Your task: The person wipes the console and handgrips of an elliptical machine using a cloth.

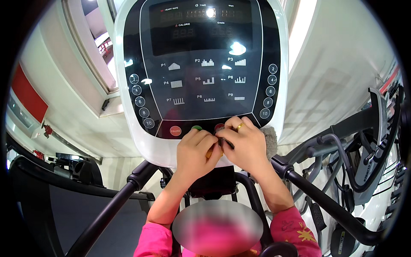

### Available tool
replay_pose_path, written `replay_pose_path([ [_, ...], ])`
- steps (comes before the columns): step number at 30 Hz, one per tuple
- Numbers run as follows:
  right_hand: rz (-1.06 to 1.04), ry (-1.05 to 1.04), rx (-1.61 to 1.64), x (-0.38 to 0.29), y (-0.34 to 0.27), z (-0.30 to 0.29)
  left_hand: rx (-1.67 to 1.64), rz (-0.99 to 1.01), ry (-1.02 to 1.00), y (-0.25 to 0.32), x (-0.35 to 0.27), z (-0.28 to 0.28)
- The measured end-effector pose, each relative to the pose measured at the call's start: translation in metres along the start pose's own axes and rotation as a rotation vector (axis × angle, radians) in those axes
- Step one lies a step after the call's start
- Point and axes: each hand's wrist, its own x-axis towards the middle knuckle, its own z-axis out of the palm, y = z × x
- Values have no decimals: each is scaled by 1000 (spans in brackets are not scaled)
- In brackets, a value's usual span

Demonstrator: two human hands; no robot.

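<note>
My left hand (196,152) and my right hand (245,143) meet at the lower edge of an exercise machine's console (208,70). Between their fingertips they grip a small black and yellow object (210,153), mostly covered by the fingers; its kind cannot be made out. A gold-coloured ring (240,126) is on a finger of my right hand. Beside that hand's outer side, a fuzzy grey cloth (271,141) lies against the console's white rim, partly hidden. A red pause button (175,130) is left of my hands; a green button (196,128) shows just above my left fingers.
Black handlebars slope down on the left (106,215) and right (330,205). A treadmill (86,218) stands at left, a climber machine (369,167) at right. Behind the console are a window (99,41) and a pale wall (337,64). A blurred oval covers part of the lower middle.
</note>
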Motion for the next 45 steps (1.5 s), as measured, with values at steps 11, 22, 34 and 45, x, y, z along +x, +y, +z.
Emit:
replay_pose_path([
  [11, 215, 234, 1, -1, 1, 4, -3, 64, -65, 4, 2, -1],
  [22, 369, 313, 25, -10, 14, -8, 35, 92, -149, 6, 3, -4],
  [34, 193, 178, -101, -23, 12, -10, 90, 119, -222, 9, 3, 0],
  [45, 293, 346, -140, -21, 10, -2, 90, 127, -194, 10, 2, 2],
])
